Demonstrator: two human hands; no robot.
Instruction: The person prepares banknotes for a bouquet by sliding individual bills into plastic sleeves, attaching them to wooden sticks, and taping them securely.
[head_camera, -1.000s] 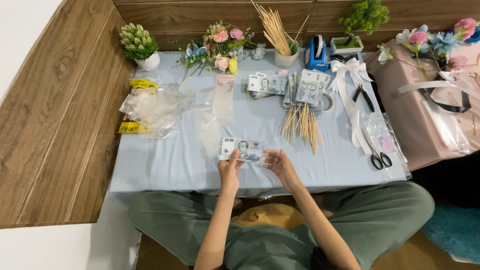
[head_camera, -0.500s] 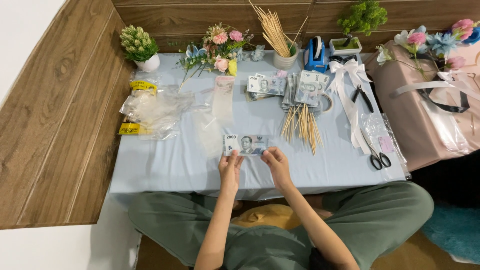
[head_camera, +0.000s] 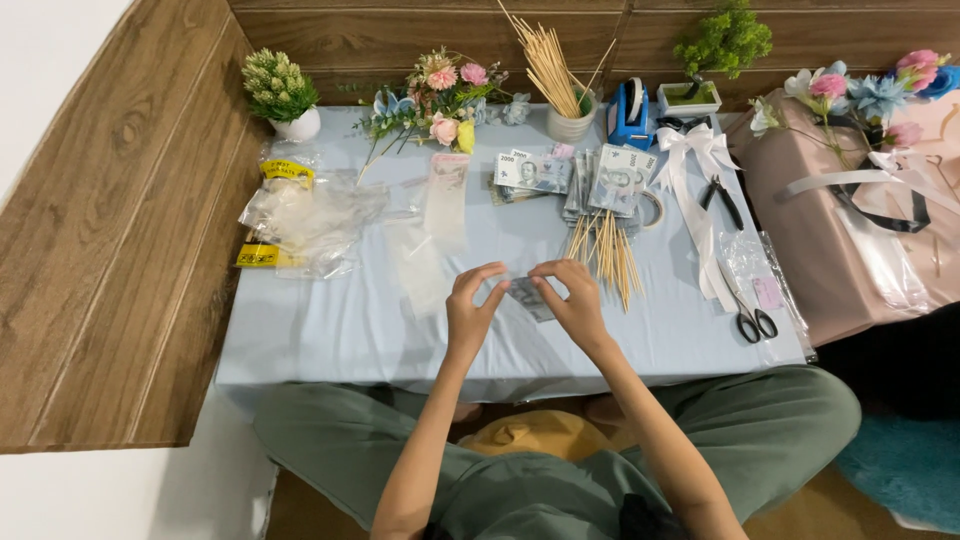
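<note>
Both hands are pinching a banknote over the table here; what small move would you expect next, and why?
Probably finishing the fold or roll of the banknote. The left hand and right hand pinch it from both sides, fingertips nearly meeting, and it looks bunched rather than flat. Loose wooden skewers lie just beyond the right hand, so reaching for one may follow.

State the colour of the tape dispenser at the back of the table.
The tape dispenser is blue, seen best in the head view.

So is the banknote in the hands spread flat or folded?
Folded, or at least bunched: only a small grey corner of the banknote shows between the left hand and right hand, whose fingertips pinch together above the table.
</note>
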